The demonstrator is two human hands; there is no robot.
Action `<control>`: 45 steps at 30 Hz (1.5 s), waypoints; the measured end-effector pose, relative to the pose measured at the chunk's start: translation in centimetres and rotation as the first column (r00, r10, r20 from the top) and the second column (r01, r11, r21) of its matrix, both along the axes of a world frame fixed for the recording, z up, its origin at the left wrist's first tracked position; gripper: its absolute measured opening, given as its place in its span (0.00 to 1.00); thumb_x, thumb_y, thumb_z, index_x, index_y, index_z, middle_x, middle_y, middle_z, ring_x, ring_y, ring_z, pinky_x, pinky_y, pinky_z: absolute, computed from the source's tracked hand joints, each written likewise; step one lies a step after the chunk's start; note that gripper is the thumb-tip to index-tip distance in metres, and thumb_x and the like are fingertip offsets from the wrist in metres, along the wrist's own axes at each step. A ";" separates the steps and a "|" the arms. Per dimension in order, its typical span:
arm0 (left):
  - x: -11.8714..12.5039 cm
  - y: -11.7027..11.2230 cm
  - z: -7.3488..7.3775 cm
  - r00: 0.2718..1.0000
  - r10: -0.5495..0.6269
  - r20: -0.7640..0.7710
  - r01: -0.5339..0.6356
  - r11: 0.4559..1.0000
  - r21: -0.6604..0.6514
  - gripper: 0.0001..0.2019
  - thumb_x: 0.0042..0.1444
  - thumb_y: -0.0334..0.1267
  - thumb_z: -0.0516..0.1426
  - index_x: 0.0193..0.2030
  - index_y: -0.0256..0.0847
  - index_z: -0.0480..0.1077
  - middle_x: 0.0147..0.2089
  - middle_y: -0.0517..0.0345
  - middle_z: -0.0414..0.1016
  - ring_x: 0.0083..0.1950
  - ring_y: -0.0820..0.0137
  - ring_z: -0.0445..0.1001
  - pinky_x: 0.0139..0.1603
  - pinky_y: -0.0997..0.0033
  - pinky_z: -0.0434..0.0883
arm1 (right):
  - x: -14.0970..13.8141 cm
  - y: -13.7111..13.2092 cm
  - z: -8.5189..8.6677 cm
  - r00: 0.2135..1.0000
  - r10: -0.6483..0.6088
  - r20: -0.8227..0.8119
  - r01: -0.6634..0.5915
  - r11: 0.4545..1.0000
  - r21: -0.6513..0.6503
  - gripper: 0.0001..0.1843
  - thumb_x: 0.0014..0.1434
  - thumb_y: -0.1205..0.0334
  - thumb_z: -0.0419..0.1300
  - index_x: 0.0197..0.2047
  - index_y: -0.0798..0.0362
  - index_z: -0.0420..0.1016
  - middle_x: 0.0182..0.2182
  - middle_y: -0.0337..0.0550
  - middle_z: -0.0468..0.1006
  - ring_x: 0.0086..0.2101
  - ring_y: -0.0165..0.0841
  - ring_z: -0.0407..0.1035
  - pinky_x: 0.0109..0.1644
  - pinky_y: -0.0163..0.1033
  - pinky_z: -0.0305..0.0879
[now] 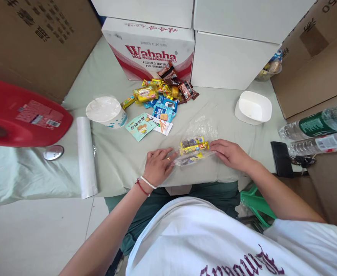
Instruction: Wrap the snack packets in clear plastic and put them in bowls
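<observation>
A clear plastic bag lies flat on the table near its front edge, with several yellow-wrapped snack bars in a short stack on or inside it; which of the two I cannot tell. At the bag's left edge, my left hand has its thumb and fingers closed on the plastic. My right hand grips the opposite edge, its fingertips beside the bars' right ends. Above the bag is a pile of wrapped snacks, with yellow packets, blue packets, brown packets and a mint-green packet.
A plastic-covered tub and a roll of clear plastic stand left, near a red jug. To the right are a white bowl, water bottles and a black phone. A Wahaha carton borders the back.
</observation>
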State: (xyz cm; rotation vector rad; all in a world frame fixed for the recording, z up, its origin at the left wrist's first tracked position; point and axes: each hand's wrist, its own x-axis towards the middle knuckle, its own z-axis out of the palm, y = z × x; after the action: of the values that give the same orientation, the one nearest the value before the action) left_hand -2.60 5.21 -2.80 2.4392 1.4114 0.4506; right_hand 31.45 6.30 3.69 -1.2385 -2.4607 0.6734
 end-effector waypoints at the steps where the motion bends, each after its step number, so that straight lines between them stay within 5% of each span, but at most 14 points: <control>1: 0.0 0.5 -0.1 0.999 0.039 0.025 -0.039 0.999 -0.010 0.17 0.69 0.46 0.51 0.55 0.49 0.79 0.61 0.50 0.79 0.58 0.55 0.73 0.57 0.47 0.66 | -0.2 1.1 0.4 1.000 -0.007 0.015 0.007 1.000 -0.017 0.19 0.73 0.59 0.48 0.55 0.51 0.78 0.52 0.52 0.80 0.50 0.40 0.75 0.53 0.45 0.71; 7: -0.2 2.8 -1.2 0.899 0.390 0.198 -0.380 0.921 -0.088 0.13 0.64 0.43 0.54 0.36 0.45 0.78 0.45 0.51 0.83 0.49 0.57 0.74 0.54 0.51 0.70 | -1.0 7.1 0.4 0.930 -0.202 0.306 0.259 0.953 -0.158 0.17 0.69 0.61 0.51 0.48 0.54 0.80 0.37 0.46 0.83 0.36 0.37 0.74 0.42 0.38 0.65; 10: 0.1 2.6 -1.7 0.865 0.440 0.241 -0.432 0.897 -0.090 0.10 0.62 0.41 0.55 0.36 0.44 0.77 0.44 0.51 0.82 0.49 0.56 0.73 0.55 0.50 0.70 | -1.2 9.6 0.9 0.892 -0.194 0.408 0.261 0.959 -0.114 0.17 0.66 0.63 0.54 0.52 0.55 0.80 0.42 0.50 0.82 0.39 0.40 0.73 0.45 0.40 0.65; 13: 0.5 2.0 -1.8 0.846 0.439 0.301 -0.441 0.895 -0.067 0.09 0.61 0.41 0.56 0.40 0.45 0.78 0.47 0.50 0.80 0.51 0.56 0.73 0.57 0.49 0.70 | -2.2 11.6 1.7 0.921 -0.125 0.368 0.115 0.992 0.051 0.26 0.64 0.65 0.57 0.65 0.54 0.73 0.57 0.55 0.76 0.52 0.46 0.68 0.55 0.47 0.64; 16: 0.8 1.5 -1.6 0.830 0.410 0.378 -0.428 0.903 -0.041 0.09 0.59 0.39 0.57 0.44 0.44 0.77 0.50 0.49 0.77 0.55 0.57 0.73 0.61 0.50 0.70 | -4.1 13.0 1.6 0.914 0.131 0.385 -0.167 0.984 0.061 0.33 0.61 0.68 0.61 0.69 0.48 0.70 0.69 0.53 0.63 0.65 0.51 0.55 0.64 0.56 0.58; 20: 1.1 1.3 -1.3 0.832 0.369 0.414 -0.397 0.918 -0.020 0.08 0.60 0.42 0.58 0.43 0.44 0.75 0.54 0.48 0.73 0.58 0.58 0.71 0.63 0.52 0.70 | -6.8 14.5 0.4 0.877 0.407 0.255 -0.409 0.911 -0.050 0.20 0.63 0.65 0.63 0.57 0.47 0.82 0.72 0.47 0.60 0.69 0.48 0.48 0.69 0.55 0.52; 23: 1.1 1.4 -1.2 0.844 0.355 0.401 -0.391 0.920 0.009 0.08 0.62 0.44 0.58 0.40 0.44 0.74 0.55 0.48 0.72 0.58 0.59 0.71 0.63 0.52 0.71 | -8.6 15.8 -0.2 0.889 0.453 0.068 -0.442 0.887 -0.131 0.11 0.65 0.59 0.61 0.45 0.50 0.85 0.62 0.48 0.73 0.62 0.42 0.61 0.66 0.48 0.57; 26: 1.4 1.5 -0.9 0.845 0.366 0.391 -0.414 0.909 0.045 0.10 0.64 0.47 0.58 0.38 0.44 0.73 0.56 0.47 0.71 0.59 0.58 0.70 0.61 0.52 0.72 | -10.3 17.3 -0.8 0.960 0.276 0.051 -0.249 0.923 -0.295 0.13 0.67 0.59 0.57 0.43 0.54 0.83 0.42 0.44 0.82 0.43 0.34 0.72 0.52 0.38 0.65; 30: 2.4 2.2 -0.6 0.848 0.364 0.386 -0.422 0.904 0.075 0.13 0.64 0.49 0.59 0.47 0.44 0.72 0.60 0.45 0.69 0.63 0.56 0.69 0.64 0.51 0.70 | -12.3 18.6 -2.1 0.964 -0.056 0.259 0.160 0.902 -0.401 0.17 0.71 0.60 0.52 0.38 0.57 0.79 0.24 0.41 0.76 0.26 0.30 0.67 0.37 0.34 0.61; 34: 3.8 3.8 -0.6 0.831 0.415 0.371 -0.458 0.888 0.033 0.35 0.59 0.54 0.63 0.68 0.39 0.59 0.65 0.38 0.65 0.68 0.51 0.66 0.65 0.49 0.69 | -12.9 18.8 -3.2 0.951 -0.172 0.257 0.270 0.869 -0.414 0.20 0.72 0.57 0.51 0.33 0.56 0.76 0.21 0.41 0.74 0.23 0.29 0.63 0.33 0.35 0.59; 37: 4.9 5.4 -0.4 0.822 0.496 0.280 -0.493 0.866 -0.085 0.43 0.58 0.54 0.63 0.73 0.37 0.53 0.66 0.35 0.65 0.62 0.50 0.72 0.58 0.52 0.73 | -12.6 18.6 -3.2 0.949 -0.211 0.236 0.300 0.837 -0.457 0.21 0.72 0.55 0.50 0.32 0.55 0.75 0.18 0.39 0.70 0.22 0.30 0.61 0.31 0.36 0.58; 41: 5.8 7.2 0.6 0.819 0.574 0.012 -0.549 0.789 -0.275 0.32 0.59 0.50 0.61 0.66 0.38 0.65 0.52 0.42 0.79 0.50 0.50 0.80 0.47 0.56 0.74 | -12.1 17.2 -2.0 0.963 -0.247 0.110 0.269 0.851 -0.450 0.22 0.71 0.51 0.52 0.31 0.55 0.75 0.20 0.36 0.66 0.24 0.29 0.59 0.31 0.35 0.55; 45: 5.1 8.7 1.4 0.798 0.602 -0.027 -0.567 0.734 -0.373 0.08 0.55 0.41 0.59 0.39 0.42 0.76 0.36 0.46 0.81 0.45 0.50 0.80 0.45 0.57 0.72 | -11.9 13.2 -0.9 0.981 -0.182 -0.063 0.154 0.938 -0.309 0.23 0.73 0.50 0.50 0.34 0.56 0.76 0.23 0.35 0.67 0.27 0.29 0.60 0.34 0.34 0.55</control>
State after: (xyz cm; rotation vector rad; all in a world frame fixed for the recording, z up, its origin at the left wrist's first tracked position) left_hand 2.47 13.89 -1.43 1.6187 2.0092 0.3794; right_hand 19.56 19.46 2.84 -1.4725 -2.2029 1.0643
